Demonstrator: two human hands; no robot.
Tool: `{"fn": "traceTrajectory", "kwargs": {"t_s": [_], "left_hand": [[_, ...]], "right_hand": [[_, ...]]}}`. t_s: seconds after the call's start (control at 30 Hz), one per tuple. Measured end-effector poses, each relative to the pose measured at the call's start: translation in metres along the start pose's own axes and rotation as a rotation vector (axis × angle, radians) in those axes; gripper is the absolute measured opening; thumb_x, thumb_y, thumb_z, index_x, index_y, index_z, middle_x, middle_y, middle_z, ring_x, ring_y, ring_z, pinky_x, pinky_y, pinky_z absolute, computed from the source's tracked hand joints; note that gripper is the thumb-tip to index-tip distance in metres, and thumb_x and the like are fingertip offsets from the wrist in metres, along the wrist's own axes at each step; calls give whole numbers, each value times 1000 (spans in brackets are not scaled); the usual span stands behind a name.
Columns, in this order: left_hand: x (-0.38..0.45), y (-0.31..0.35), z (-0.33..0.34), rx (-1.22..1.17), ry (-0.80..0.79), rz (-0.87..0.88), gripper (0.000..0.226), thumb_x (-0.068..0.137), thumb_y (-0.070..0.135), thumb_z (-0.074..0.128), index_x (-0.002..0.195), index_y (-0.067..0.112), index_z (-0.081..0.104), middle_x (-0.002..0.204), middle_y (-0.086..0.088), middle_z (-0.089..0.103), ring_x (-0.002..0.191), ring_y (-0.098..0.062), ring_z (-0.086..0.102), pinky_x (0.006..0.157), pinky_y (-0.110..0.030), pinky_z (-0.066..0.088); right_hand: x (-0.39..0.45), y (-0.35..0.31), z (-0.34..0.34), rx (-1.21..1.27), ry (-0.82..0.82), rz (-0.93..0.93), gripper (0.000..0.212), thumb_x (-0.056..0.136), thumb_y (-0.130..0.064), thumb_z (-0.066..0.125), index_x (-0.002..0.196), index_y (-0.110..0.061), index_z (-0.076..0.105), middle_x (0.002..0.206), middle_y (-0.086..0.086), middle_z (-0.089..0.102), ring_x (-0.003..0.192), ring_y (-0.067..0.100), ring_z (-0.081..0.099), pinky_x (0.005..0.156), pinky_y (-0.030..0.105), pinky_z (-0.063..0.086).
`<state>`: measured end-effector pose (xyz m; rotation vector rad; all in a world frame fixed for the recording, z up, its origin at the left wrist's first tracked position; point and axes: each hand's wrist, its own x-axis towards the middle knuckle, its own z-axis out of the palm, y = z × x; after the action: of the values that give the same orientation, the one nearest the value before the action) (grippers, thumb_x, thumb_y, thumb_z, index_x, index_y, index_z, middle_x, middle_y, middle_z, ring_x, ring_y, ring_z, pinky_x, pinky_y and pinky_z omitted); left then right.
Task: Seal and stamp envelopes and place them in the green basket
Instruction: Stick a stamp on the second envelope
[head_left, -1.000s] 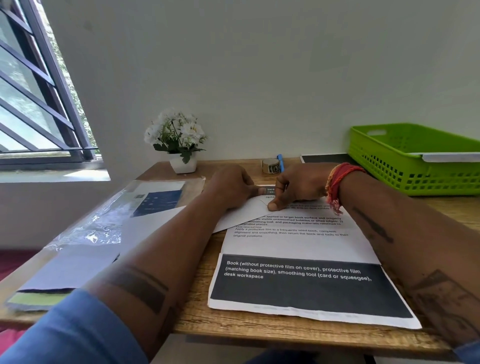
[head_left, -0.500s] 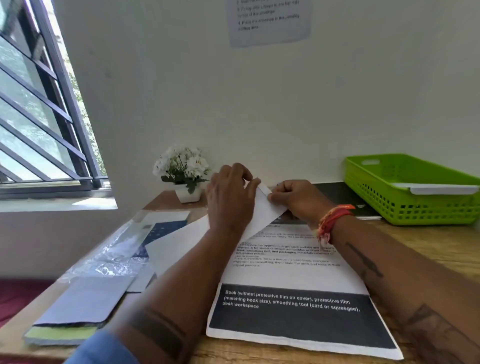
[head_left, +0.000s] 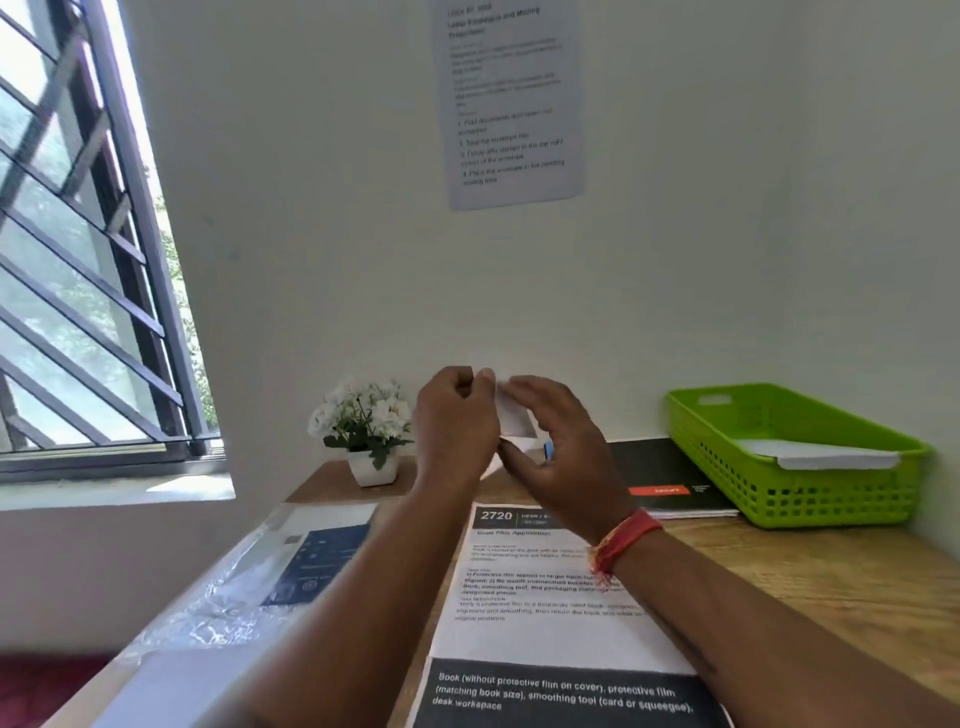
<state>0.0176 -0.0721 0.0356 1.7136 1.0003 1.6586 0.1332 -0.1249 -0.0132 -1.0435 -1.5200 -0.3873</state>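
Both my hands are raised above the far part of the wooden desk with a white envelope (head_left: 511, 415) between them; most of it is hidden behind the hands. My left hand (head_left: 454, 421) grips its left edge with curled fingers. My right hand (head_left: 563, 452) holds its right side between thumb and fingers. The green basket (head_left: 727, 457) stands at the right against the wall, apart from the hands, with a white envelope (head_left: 831, 454) lying inside.
A printed sheet (head_left: 545, 618) lies on the desk under my arms. A black book (head_left: 670, 478) sits beside the basket. A potted white flower (head_left: 369, 431) stands at the back left, plastic-wrapped papers (head_left: 249, 597) along the left edge. A notice (head_left: 514, 98) hangs on the wall.
The envelope went from lying on the printed sheet to being lifted off the desk in both hands. The view has tilted up toward the wall.
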Motion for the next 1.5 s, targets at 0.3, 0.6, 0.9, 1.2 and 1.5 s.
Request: {"fn": "traceTrajectory", "kwargs": {"t_s": [0.3,0.6,0.9,1.2,1.5], "left_hand": [[18,-20,-35,-593,-185,-611,9,97,12,64,104,6,66,100,-14,74,93,-28,71,58,-33,59],[12,-101,-82,635,-205,-385,20,87,16,62,104,4,65,95,-13,70,87,-29,67,80,-39,60],[-27,-104,-60,1078,-405,190,33,91,18,57,124,21,60,131,-8,54,118,-29,52,98,-45,47],[-37,-104,-32,957,-887,61,48,106,38,29,148,17,39,155,-11,41,141,-31,37,114,-49,32],[-33,-109,-31,1105,-986,-66,61,105,52,14,161,34,0,169,-3,-12,155,-32,-11,124,-54,-2]], "right_hand": [[1,23,-13,-378,-170,125,72,80,-5,61,147,-29,49,151,-4,49,140,14,45,116,36,34],[-23,25,14,-290,-1079,285,79,79,-79,49,145,-37,47,155,-8,42,138,18,44,115,40,35],[-32,31,22,-261,-1022,238,56,95,-56,51,142,-25,54,148,-7,52,132,14,50,101,25,34],[-38,29,26,-236,-1047,213,35,106,-31,38,132,-20,57,127,4,64,110,18,58,97,33,42],[-29,41,12,-527,-1191,529,68,105,-54,18,159,-15,11,168,3,-1,155,21,1,124,47,8]]}}
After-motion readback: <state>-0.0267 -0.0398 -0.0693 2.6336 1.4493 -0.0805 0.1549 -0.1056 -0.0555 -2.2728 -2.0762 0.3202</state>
